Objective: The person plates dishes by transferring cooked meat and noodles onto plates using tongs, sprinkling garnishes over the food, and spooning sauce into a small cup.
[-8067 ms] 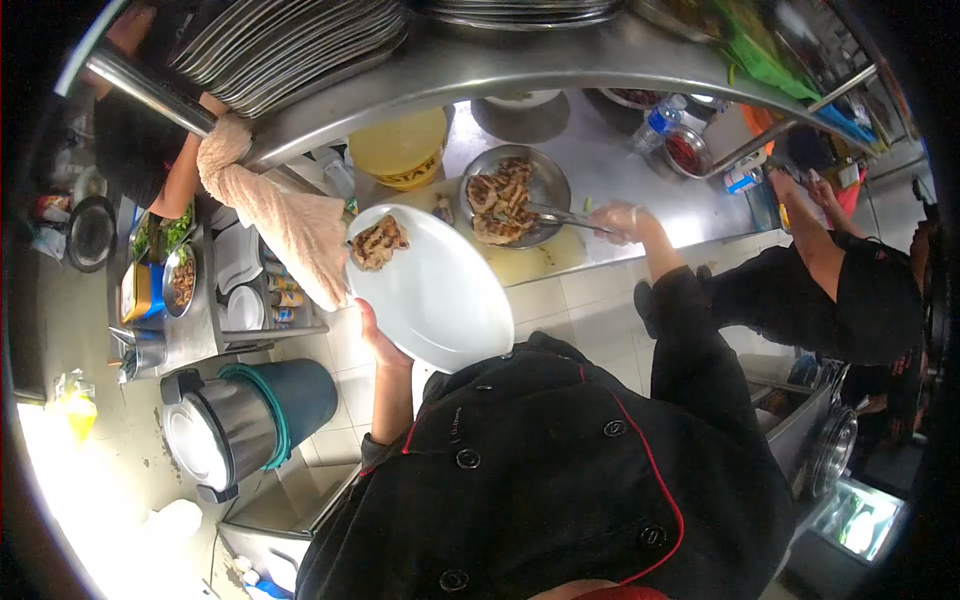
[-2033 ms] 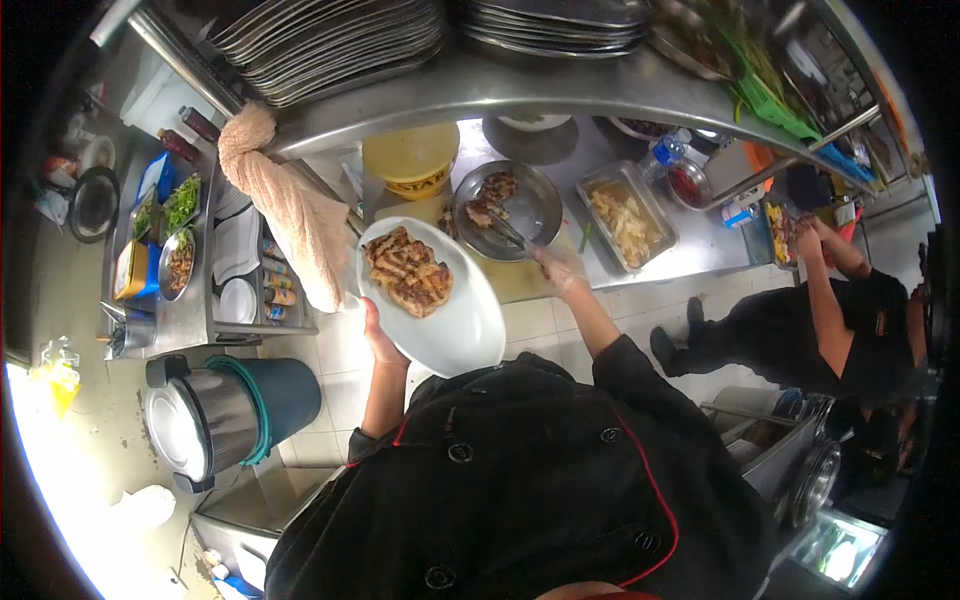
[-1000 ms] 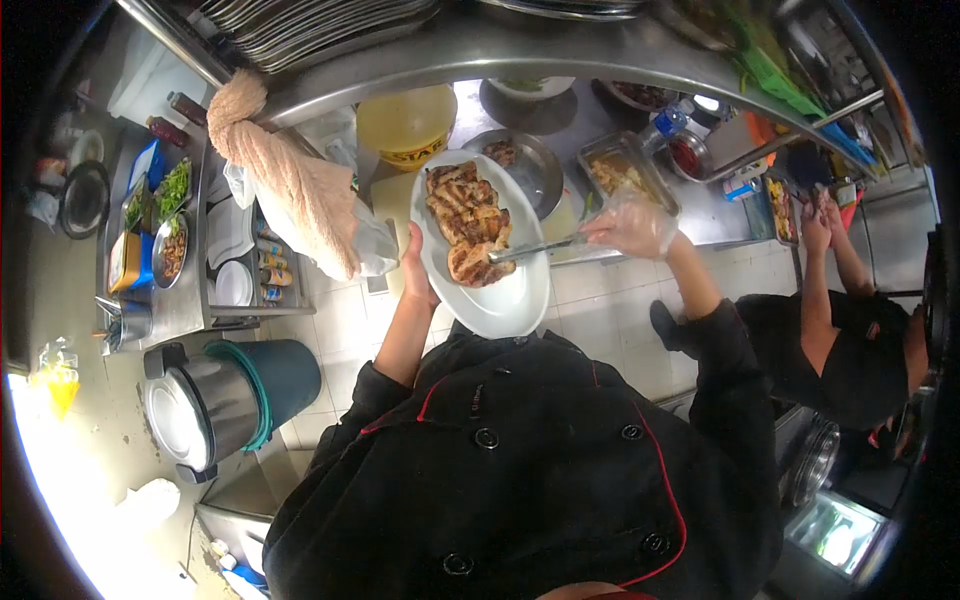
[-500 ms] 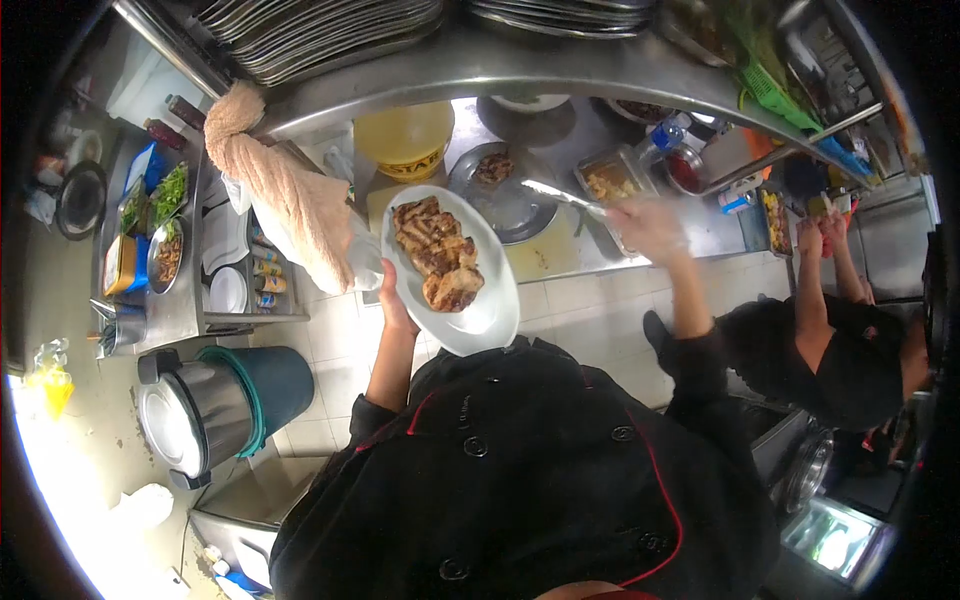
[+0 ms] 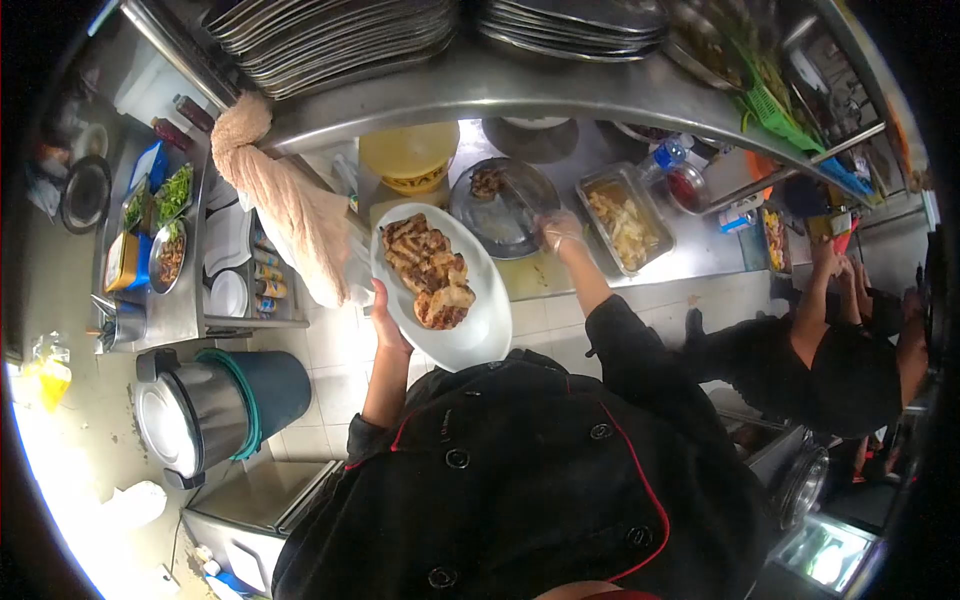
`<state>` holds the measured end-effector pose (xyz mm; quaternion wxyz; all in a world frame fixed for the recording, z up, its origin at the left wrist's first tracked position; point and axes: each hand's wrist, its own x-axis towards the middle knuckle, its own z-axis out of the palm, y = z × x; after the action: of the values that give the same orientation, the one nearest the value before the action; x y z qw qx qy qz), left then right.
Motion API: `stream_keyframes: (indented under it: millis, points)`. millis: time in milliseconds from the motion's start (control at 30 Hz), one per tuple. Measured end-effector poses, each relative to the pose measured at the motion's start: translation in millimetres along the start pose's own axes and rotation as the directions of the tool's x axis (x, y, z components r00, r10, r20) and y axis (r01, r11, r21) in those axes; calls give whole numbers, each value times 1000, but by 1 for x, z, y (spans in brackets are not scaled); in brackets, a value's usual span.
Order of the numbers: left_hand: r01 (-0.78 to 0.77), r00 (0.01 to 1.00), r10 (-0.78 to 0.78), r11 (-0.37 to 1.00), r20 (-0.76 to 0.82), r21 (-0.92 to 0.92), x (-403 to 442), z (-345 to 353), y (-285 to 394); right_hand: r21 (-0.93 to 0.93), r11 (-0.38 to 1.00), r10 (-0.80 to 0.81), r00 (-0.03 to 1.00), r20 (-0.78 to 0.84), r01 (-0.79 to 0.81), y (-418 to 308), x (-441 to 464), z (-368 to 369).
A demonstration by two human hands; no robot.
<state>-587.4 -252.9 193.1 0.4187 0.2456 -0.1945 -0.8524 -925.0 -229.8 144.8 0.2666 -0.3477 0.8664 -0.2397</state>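
Observation:
My left hand (image 5: 390, 325) grips the left edge of a white oval plate (image 5: 490, 325), tilted, with several pieces of browned grilled meat (image 5: 430, 270) on it. My right hand (image 5: 560, 233), in a clear plastic glove, is closed at the right rim of a round metal tray (image 5: 480, 230). From it a long metal utensil (image 5: 522, 205) reaches over the tray; blur hides its exact kind. A smaller piece of meat (image 5: 488, 182) lies on the tray. To the right of that hand sits a rectangular metal pan (image 5: 625, 220) of pale sliced food.
A yellow bucket (image 5: 405, 160) stands behind the plate. Overhead runs a steel shelf (image 5: 400, 105) with stacked metal platters (image 5: 340, 45). A towel (image 5: 290, 210) hangs at left, above a rice cooker (image 5: 195, 415). Another person (image 5: 820, 350) works at right.
My right hand has swung left and down with the utensil, from above the rectangular pan to the round tray. The plate has shifted slightly left and down.

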Motion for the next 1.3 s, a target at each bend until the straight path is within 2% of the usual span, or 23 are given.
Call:
stream_keyframes:
  millis: [67, 100, 167, 200, 233, 267, 367, 433, 467, 567, 667, 767, 867, 967, 1067, 1133, 1200, 1267, 1300]
  points:
    - [-19, 1000, 19, 999, -21, 27, 0, 1, 0, -7, 998, 66, 998, 17, -65, 7, 11, 12]
    - [-14, 1000, 14, 1000, -22, 15, 0, 1, 0, -119, 991, -67, 997, -35, 63, 17, 17, 19]
    - [-3, 1000, 3, 1000, -23, -4, 1, 2, 1, -348, 892, -338, 937, -91, 288, 35, 27, 28]
    - [-15, 1000, 15, 1000, -16, 8, 2, 0, 1, -37, 990, -135, 989, -54, 133, 32, 26, 27]
    - [-25, 1000, 25, 1000, -10, 19, 3, -2, 1, 264, 962, 55, 997, 47, -65, 23, 20, 25]
    - [-35, 999, 35, 999, -4, 31, 4, -4, 0, 516, 811, 202, 959, 196, -277, 15, 15, 21]
    - [-2, 1000, 2, 1000, -23, 13, 4, -4, 1, 555, 789, 203, 964, 172, -265, -12, -19, -5]
    - [2, 999, 0, 999, -48, 36, 4, -6, 1, 307, 951, 39, 999, -1, -37, 9, -11, 0]
    - [7, 998, -4, 999, -61, 47, 4, -7, 1, 157, 985, -59, 996, -68, 69, 24, -6, 2]
    - [10, 997, -5, 997, -71, 76, 1, 4, 3, 195, 980, -53, 997, 50, 42, 38, -6, -6]
    - [17, 997, -12, 997, -72, 75, 2, 3, 1, -139, 982, -94, 969, 227, 128, -9, -45, -54]
    - [21, 997, -14, 996, -72, 91, 1, 3, 1, -237, 968, 1, 939, 344, 86, -26, -56, -69]
    - [48, 994, -41, 996, -101, 71, 2, 0, 0, -260, 956, -51, 949, 311, 137, -4, -32, -42]
    - [31, 997, -28, 999, -70, 43, 3, -3, -2, -171, 983, -11, 950, 313, 68, -19, -29, -34]
    - [21, 996, -17, 999, -89, 46, 1, 0, -1, -237, 943, -137, 921, 364, 234, -28, -25, -25]
    - [19, 998, -18, 999, -66, 27, 2, -7, -3, -372, 865, -211, 917, 338, 336, -23, -13, -9]
    - [21, 999, -20, 1000, -50, 12, 3, -12, -5, -413, 847, -215, 927, 307, 334, -17, -5, 4]
    - [25, 999, -25, 1000, -41, 1, 3, -15, -5, -364, 901, -143, 953, 267, 237, -13, -2, 13]
    - [18, 999, -18, 1000, -39, 8, 2, -16, -5, -128, 988, -57, 967, 249, 91, -5, 3, 22]
